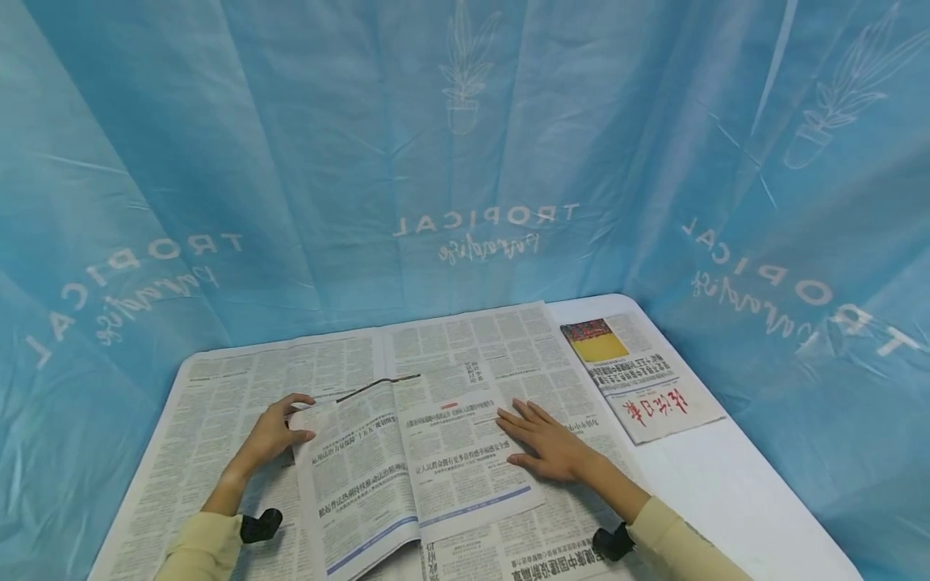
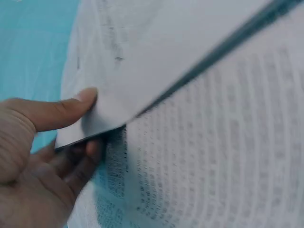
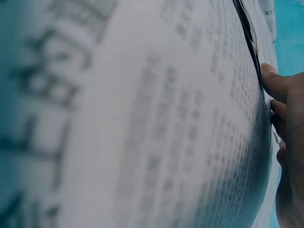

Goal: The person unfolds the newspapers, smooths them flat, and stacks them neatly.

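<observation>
A folded newspaper (image 1: 363,476) lies spread in the middle of the table, with a crease down its centre and a dark edge showing along its top. At its left edge my left hand (image 1: 272,432) pinches the paper; in the left wrist view the thumb is above the sheet and the fingers (image 2: 78,166) are beneath. My right hand (image 1: 548,444) rests with straight fingers on the newspaper's right edge. In the right wrist view that hand (image 3: 287,137) is at the paper's edge and only partly visible.
Larger open newspaper sheets (image 1: 240,379) cover much of the white table (image 1: 734,492). Another folded newspaper (image 1: 647,379), with a red-and-yellow picture and red characters, lies at the right. A blue curtain (image 1: 349,161) hangs behind and on both sides.
</observation>
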{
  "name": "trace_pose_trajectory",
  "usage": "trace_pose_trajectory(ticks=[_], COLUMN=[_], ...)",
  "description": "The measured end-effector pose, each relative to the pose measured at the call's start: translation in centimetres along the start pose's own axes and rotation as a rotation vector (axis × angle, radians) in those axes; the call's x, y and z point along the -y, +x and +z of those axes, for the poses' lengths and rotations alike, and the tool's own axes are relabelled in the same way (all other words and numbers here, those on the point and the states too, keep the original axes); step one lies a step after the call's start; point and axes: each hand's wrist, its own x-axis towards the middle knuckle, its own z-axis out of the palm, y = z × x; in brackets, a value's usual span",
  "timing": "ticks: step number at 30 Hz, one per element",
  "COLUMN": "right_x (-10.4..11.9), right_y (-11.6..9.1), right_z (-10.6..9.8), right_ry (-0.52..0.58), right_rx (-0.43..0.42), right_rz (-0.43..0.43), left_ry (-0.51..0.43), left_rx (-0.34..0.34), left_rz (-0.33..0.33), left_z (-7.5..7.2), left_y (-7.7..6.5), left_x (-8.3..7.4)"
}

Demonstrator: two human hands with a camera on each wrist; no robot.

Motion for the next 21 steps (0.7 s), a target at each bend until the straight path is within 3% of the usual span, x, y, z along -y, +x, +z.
trace_pose_trajectory(ticks=[9,13,21], right_x=[0.2,0.1,-0.3], right_y=[-1.6,-2.2,-2.7], right_z=[-0.3,-0.5,-0.9], right_ry=[0.013,0.032,0.068], right_rx=[-0.014,-0.037,-0.006], right_rz=[0.043,0.038,0.078], left_ry=[0.128,0.152,0.230], left_rx=[-0.138,-0.166,-0.157], left_rz=[0.164,0.172,0.198], left_z=[1.0,1.4,1.9], left_y=[0.0,0.0,0.2], left_x=[0.7,0.6,0.7])
